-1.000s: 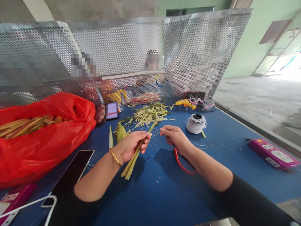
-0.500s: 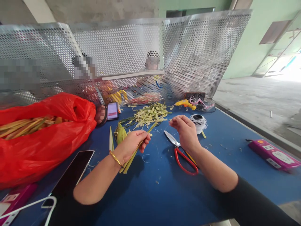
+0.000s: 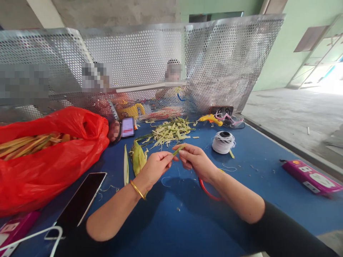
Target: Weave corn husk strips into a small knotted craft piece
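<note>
1. In the head view, your left hand (image 3: 159, 165) grips the green plant strips (image 3: 178, 150) between thumb and fingers; their tip pokes out toward the scrap pile (image 3: 174, 129).
2. Your right hand (image 3: 197, 160) pinches the strips at that tip, its fingertips close to your left hand's; your hands hide the rest of the strips.
3. Under your right forearm lies a red handle (image 3: 208, 190), mostly covered by it.
4. Beyond your right hand stands the white thread spool (image 3: 223, 143), apart from it.
5. Just beyond your left wrist lies a green husk (image 3: 138, 159); further left, you have a dark phone (image 3: 81, 196) and the red bag (image 3: 91, 150).
</note>
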A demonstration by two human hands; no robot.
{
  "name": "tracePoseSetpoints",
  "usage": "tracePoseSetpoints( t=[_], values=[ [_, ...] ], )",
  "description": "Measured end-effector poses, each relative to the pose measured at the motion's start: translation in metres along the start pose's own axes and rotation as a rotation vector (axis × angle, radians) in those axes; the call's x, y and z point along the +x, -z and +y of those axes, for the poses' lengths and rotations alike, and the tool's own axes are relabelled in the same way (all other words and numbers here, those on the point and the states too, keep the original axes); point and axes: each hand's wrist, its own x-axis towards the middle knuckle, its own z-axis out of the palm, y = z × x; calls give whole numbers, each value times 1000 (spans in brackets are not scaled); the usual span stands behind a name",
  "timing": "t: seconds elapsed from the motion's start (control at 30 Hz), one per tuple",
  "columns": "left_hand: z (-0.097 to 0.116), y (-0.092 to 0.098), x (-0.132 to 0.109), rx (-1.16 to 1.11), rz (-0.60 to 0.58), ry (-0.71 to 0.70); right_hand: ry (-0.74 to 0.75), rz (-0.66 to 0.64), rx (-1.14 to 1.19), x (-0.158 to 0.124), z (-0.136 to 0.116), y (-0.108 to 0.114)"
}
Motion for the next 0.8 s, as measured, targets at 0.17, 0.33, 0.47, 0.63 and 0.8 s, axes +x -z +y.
tracePoseSetpoints(
  t=[0.17,0.33,0.47,0.63,0.8],
  values=[
    [-5,-3,0,-15,-44,18,64,68,-18,0,4,-1],
    [-5,-3,1,-67,-72,63,98,56,-50,-1,7,-1],
    [-4,0,1,-80,-14,67,27,83,-88,0,3,0],
    [-2,0,3,-219,136,103,44,198,-119,2,-1,4],
    [-1,-5,3,-324,166,191,182,250,-261,0,-1,3]
  ],
)
